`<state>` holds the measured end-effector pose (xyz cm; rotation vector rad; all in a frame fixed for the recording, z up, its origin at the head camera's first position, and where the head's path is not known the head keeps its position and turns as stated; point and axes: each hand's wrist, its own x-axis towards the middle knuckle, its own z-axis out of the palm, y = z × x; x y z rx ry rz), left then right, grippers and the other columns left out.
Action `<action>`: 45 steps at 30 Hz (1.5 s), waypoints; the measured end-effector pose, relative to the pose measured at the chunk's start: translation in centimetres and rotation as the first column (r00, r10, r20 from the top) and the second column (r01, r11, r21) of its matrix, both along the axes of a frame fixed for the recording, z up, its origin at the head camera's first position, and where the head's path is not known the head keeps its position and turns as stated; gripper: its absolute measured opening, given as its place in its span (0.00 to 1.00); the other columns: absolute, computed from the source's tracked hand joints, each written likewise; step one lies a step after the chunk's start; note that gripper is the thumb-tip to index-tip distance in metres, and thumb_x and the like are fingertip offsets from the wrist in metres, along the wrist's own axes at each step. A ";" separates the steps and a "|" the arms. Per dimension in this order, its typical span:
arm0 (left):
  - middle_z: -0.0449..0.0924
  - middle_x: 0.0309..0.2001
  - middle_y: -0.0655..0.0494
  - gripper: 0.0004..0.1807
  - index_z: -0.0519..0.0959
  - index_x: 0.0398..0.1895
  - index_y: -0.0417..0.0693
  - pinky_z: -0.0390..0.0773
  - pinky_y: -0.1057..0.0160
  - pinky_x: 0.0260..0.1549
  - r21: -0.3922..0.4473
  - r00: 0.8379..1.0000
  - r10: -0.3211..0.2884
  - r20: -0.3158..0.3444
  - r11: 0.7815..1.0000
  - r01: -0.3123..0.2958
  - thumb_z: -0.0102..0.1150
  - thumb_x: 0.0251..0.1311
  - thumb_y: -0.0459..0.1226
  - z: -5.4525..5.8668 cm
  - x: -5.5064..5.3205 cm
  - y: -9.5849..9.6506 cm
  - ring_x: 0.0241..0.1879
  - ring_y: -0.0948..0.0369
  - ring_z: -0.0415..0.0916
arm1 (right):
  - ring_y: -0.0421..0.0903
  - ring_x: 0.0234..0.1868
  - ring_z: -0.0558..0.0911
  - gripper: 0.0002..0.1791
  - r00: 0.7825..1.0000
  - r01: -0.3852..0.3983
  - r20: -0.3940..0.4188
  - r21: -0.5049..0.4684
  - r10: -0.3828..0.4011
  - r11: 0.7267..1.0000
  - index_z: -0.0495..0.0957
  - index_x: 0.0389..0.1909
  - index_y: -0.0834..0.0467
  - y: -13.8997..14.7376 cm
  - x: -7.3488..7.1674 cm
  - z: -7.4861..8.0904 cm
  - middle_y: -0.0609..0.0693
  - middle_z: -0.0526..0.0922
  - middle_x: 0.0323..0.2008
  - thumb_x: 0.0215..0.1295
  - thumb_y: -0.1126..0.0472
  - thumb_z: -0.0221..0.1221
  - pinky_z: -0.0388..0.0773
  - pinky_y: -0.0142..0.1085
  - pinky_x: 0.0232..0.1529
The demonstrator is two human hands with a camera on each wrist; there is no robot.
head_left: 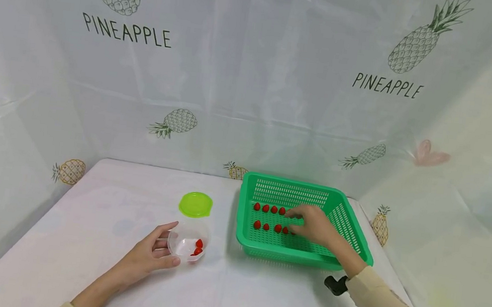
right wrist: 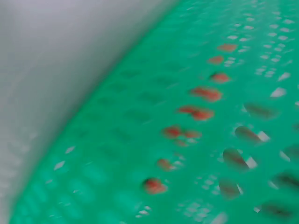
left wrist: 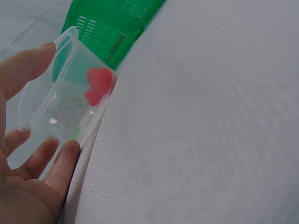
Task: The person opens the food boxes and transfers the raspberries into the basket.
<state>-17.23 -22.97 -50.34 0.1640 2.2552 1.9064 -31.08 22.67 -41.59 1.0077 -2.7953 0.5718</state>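
Note:
My left hand (head_left: 147,253) holds a clear plastic tub (head_left: 183,242), thumb on one side and fingers on the other. A few red strawberries (head_left: 199,243) lie along one side of the tub's bottom. In the left wrist view the thumb is at the rim of the tub (left wrist: 70,98) and the fingers rest on its other side. My right hand (head_left: 315,225) reaches into the green basket (head_left: 289,255), thumb and index finger apart over the strawberries (head_left: 265,208) laid there in rows. The blurred right wrist view shows strawberries (right wrist: 205,93) on the basket's slotted floor, without the hand.
A bright green lid (head_left: 195,205) lies on the white-covered table (head_left: 129,196) behind the tub. The basket stands at the right, its raised walls around the rows. Pineapple-printed sheeting (head_left: 231,82) hangs behind and at both sides.

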 end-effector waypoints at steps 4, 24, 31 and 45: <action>0.67 0.73 0.41 0.53 0.56 0.84 0.61 0.81 0.68 0.56 0.000 1.000 -0.003 -0.002 1.000 0.003 0.78 0.61 0.37 0.0 0.1 0.0 0.67 0.47 0.76 | 0.52 0.47 0.88 0.16 0.999 -0.034 -0.032 -0.014 0.033 0.999 0.90 0.50 0.58 -1.5 1.0 1.7 0.51 0.91 0.47 0.61 0.68 0.74 0.87 0.47 0.46; 0.67 0.73 0.39 0.52 0.57 0.84 0.60 0.82 0.65 0.56 0.003 1.000 -0.014 -0.017 1.000 0.014 0.78 0.61 0.38 0.1 0.1 -0.1 0.66 0.47 0.77 | 0.48 0.48 0.85 0.17 0.961 -0.275 -0.005 -0.087 0.275 0.958 0.89 0.54 0.56 -11.3 4.8 5.0 0.49 0.90 0.49 0.64 0.65 0.72 0.84 0.42 0.50; 0.67 0.73 0.39 0.52 0.56 0.84 0.59 0.82 0.65 0.56 0.004 1.000 -0.011 -0.014 1.000 0.011 0.78 0.61 0.38 0.4 0.1 0.0 0.66 0.47 0.77 | 0.40 0.57 0.82 0.16 0.955 -0.286 0.069 -0.034 0.288 0.957 0.88 0.56 0.49 -14.5 5.8 4.4 0.40 0.88 0.52 0.69 0.60 0.72 0.80 0.39 0.61; 0.67 0.73 0.41 0.52 0.56 0.84 0.61 0.82 0.66 0.57 -0.017 1.000 -0.006 0.008 1.000 0.006 0.78 0.62 0.40 0.4 0.2 0.0 0.68 0.47 0.76 | 0.42 0.57 0.85 0.15 0.934 -0.349 0.126 0.132 0.333 0.928 0.89 0.55 0.51 -19.8 4.9 2.7 0.43 0.90 0.51 0.68 0.60 0.72 0.79 0.31 0.61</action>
